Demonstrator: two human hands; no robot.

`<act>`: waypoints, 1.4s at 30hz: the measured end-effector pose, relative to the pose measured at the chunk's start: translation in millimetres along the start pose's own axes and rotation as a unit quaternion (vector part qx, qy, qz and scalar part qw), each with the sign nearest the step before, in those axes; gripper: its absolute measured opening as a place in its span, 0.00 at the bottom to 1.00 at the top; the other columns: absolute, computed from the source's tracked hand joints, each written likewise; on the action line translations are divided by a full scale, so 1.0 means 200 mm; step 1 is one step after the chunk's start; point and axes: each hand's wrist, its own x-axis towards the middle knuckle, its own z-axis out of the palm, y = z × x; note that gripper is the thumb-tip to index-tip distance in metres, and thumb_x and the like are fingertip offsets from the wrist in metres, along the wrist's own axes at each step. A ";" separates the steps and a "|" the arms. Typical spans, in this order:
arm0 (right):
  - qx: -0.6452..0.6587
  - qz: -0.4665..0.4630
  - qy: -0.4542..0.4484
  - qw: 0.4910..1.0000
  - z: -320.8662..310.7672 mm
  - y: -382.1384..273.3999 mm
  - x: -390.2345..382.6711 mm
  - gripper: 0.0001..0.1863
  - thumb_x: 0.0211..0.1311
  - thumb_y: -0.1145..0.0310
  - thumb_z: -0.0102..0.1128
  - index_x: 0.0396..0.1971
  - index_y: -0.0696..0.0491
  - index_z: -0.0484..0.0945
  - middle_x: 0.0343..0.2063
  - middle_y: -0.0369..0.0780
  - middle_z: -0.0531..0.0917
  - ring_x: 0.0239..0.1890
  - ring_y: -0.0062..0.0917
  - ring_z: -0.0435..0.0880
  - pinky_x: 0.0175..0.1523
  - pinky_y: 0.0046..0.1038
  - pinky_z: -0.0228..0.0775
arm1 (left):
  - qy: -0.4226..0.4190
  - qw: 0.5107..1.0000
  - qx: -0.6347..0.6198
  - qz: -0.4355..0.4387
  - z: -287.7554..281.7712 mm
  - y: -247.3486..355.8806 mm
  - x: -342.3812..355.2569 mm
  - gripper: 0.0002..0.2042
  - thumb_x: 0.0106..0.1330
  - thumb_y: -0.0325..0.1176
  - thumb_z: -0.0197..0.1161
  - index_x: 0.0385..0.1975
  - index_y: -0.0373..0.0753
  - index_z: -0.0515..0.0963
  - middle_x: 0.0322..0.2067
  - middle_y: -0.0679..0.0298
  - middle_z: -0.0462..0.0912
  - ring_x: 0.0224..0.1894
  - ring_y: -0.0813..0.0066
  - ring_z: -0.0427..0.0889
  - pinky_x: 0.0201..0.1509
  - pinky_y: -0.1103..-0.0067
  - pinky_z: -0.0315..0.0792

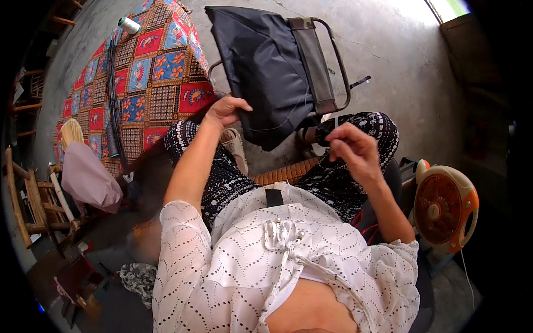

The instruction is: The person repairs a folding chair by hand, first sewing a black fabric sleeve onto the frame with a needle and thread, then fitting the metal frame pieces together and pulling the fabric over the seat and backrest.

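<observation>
My left hand (225, 111) grips the left edge of a folded black fabric seat (265, 72) on a dark tubular metal frame (338, 61), with a grey mesh band near its right side. It is tilted over my patterned-trousered knees. My right hand (352, 147) is curled beside my right knee, below the seat's lower right corner, thumb and fingers closed near a small dark piece and a pale narrow strip; what it holds, if anything, I cannot make out. A sandalled foot (236, 150) shows below the seat.
A colourful patchwork-print cloth (139, 72) bears a white thread spool (127, 25) and long dark strips (112, 94). Bamboo furniture (22, 205) with a draped mauve cloth (89, 177) stands left. An orange-and-white fan (444, 205) with a cord sits right, on the concrete floor (394, 66).
</observation>
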 end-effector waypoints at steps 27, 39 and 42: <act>-0.105 0.123 0.139 0.977 -0.41 0.55 0.85 0.14 0.50 0.63 0.65 0.19 0.58 0.74 0.17 0.33 0.73 0.16 0.15 0.66 0.21 0.21 0.57 | 0.307 0.925 0.196 0.106 -0.36 -0.21 -0.28 0.14 0.52 0.29 0.66 0.36 0.28 0.75 0.32 0.58 0.80 0.30 0.73 0.80 0.34 0.77 0.76; -0.034 -0.028 -0.021 0.999 0.19 -0.38 0.68 0.11 0.59 0.64 0.60 0.28 0.58 0.75 0.20 0.32 0.73 0.21 0.13 0.71 0.27 0.14 0.64 | 0.243 0.930 0.221 0.163 -0.14 -0.20 -0.12 0.14 0.54 0.32 0.67 0.36 0.30 0.78 0.32 0.61 0.81 0.31 0.74 0.80 0.34 0.76 0.75; -0.067 -0.039 -0.034 0.996 0.32 -0.45 0.70 0.11 0.59 0.64 0.59 0.27 0.57 0.74 0.19 0.32 0.73 0.21 0.13 0.71 0.26 0.15 0.63 | 0.268 0.898 0.292 0.192 -0.23 -0.29 -0.03 0.13 0.54 0.33 0.67 0.34 0.31 0.78 0.31 0.65 0.81 0.29 0.76 0.78 0.34 0.77 0.74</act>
